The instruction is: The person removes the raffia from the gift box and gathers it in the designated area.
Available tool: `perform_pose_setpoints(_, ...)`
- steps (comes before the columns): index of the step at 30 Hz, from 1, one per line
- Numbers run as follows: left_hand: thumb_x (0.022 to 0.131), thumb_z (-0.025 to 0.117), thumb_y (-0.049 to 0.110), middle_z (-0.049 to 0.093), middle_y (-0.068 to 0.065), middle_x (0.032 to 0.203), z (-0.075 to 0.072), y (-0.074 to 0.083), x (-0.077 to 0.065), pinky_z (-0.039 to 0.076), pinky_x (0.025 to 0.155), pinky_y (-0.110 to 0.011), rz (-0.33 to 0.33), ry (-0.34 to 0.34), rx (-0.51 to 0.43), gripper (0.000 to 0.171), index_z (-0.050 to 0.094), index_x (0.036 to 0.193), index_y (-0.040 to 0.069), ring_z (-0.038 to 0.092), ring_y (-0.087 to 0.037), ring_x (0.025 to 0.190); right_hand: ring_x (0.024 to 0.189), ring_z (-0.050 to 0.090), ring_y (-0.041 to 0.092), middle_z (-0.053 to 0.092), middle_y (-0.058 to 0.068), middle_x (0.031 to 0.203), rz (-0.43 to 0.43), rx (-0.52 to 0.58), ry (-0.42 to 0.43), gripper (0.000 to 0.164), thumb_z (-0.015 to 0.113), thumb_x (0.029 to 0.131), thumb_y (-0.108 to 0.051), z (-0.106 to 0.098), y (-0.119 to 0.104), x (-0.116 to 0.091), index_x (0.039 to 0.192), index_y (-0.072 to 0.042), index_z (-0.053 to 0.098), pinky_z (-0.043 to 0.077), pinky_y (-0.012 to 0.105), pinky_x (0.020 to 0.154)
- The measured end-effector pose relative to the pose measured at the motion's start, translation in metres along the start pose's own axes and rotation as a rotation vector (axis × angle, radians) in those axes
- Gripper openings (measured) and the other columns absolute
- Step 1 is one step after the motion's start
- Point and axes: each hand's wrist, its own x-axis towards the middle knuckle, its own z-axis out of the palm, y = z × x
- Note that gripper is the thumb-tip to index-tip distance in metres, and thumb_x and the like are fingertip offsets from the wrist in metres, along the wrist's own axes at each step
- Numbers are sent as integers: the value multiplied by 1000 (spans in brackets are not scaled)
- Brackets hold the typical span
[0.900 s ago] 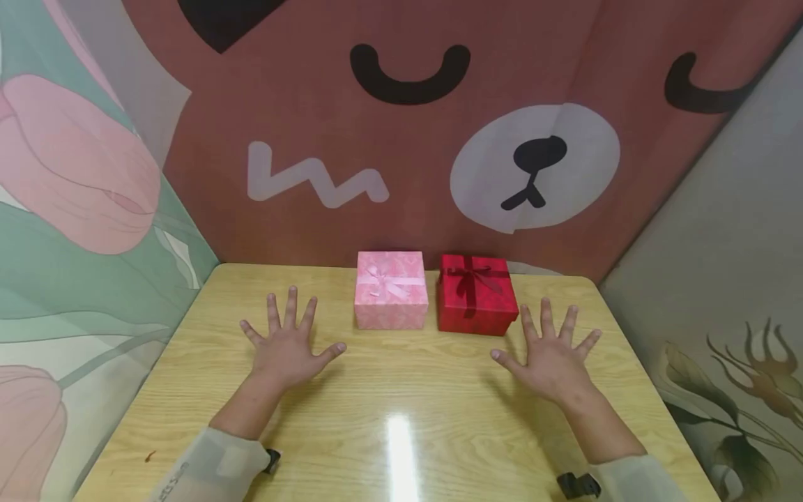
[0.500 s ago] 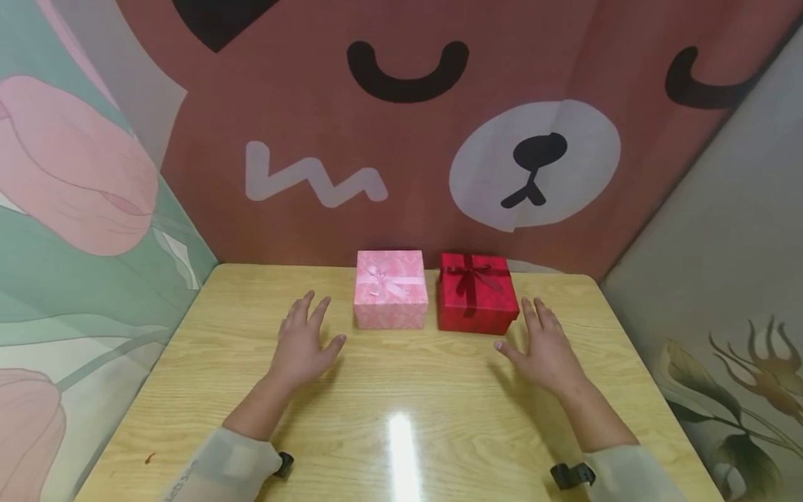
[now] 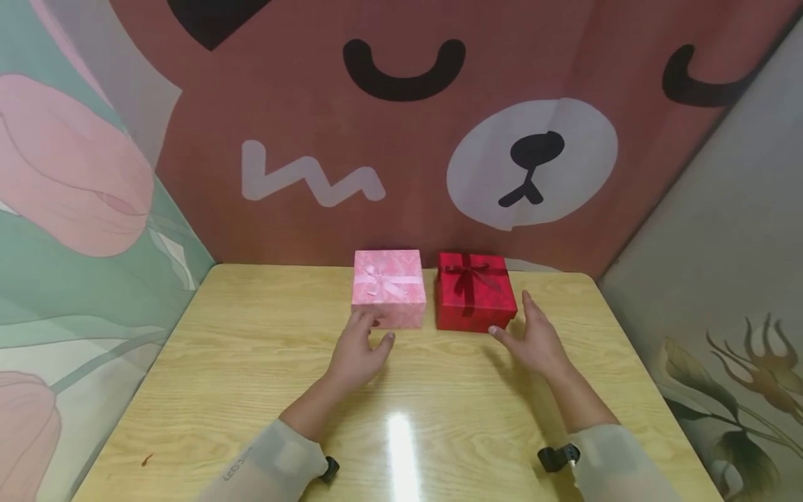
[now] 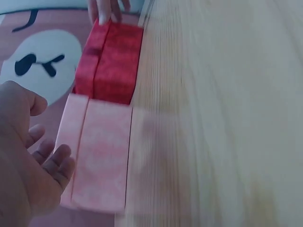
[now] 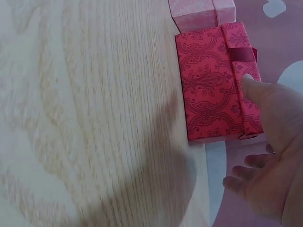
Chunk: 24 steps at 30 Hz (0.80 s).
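Note:
A pink gift box (image 3: 390, 284) with a pale ribbon bow stands at the back of the table. Close to its right is a red gift box (image 3: 475, 293) tied with a dark red ribbon. My left hand (image 3: 356, 354) is at the pink box's front left corner, its loosely bent fingers overlapping that corner in the head view. At the red box's right side is my right hand (image 3: 541, 343), thumb near the front face and fingers along the side. Its thumb overlaps the lid's edge in the right wrist view. Neither hand grips a box.
Both boxes stand on a light wooden table (image 3: 251, 307), against a back wall (image 3: 301, 230) printed with a bear's face. Patterned side walls, a tulip panel (image 3: 75, 167) on the left, border the table. A glare streak (image 3: 403, 453) lies near the front.
My left hand has moved right to the pink box, and its spread fingers have drawn together. My right hand has turned inward, its fingers closer together beside the red box. The boxes stay put.

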Motion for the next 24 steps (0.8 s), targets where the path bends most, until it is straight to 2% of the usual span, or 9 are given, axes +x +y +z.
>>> perform_pose_setpoints(3, 92, 74, 13, 62, -18, 126, 16, 7, 5, 57, 95, -48, -7, -51, -47, 40, 64, 128, -4, 63, -34, 113, 149, 28, 51, 21, 27, 168, 17, 31, -19, 117, 70, 91, -64, 2, 1, 3, 166, -4, 3, 29, 67, 119)
perform_pose_setpoints(7, 94, 72, 12, 63, -19, 131, 36, 15, 12, 54, 104, -47, -56, -136, -143, 43, 61, 133, -3, 61, -33, 122, 147, 32, 50, 25, 27, 166, 25, 56, -26, 116, 70, 91, -64, 4, 1, 6, 166, -3, 5, 31, 67, 118)
perform_pose_setpoints(11, 96, 70, 13, 55, -15, 148, 53, 23, 18, 47, 114, -42, -137, -229, -257, 57, 51, 149, 4, 55, -31, 135, 148, 32, 49, 28, 30, 164, 30, 71, -36, 116, 70, 92, -63, 4, 0, 8, 166, -2, 4, 31, 66, 118)
perform_pose_setpoints(14, 97, 70, 17, 46, -15, 158, 65, 26, 21, 43, 118, -40, -184, -280, -286, 67, 41, 157, 7, 49, -30, 142, 147, 34, 49, 29, 30, 164, 34, 84, -41, 116, 70, 92, -62, 4, -1, 10, 165, -1, 4, 34, 66, 117)
perform_pose_setpoints(19, 99, 69, 27, 36, -17, 164, 76, 32, 25, 41, 119, -47, -221, -334, -296, 80, 28, 164, 8, 44, -37, 145, 140, 44, 52, 33, 30, 162, 41, 97, -39, 116, 69, 91, -64, 6, -1, 13, 166, -1, 6, 42, 64, 112)
perform_pose_setpoints(24, 99, 68, 31, 21, -9, 171, 82, 40, 31, 39, 120, -49, -272, -365, -330, 87, 17, 167, 10, 41, -42, 146, 139, 45, 50, 35, 29, 161, 53, 134, -43, 117, 70, 91, -64, 5, 0, 16, 166, -2, 6, 46, 62, 110)
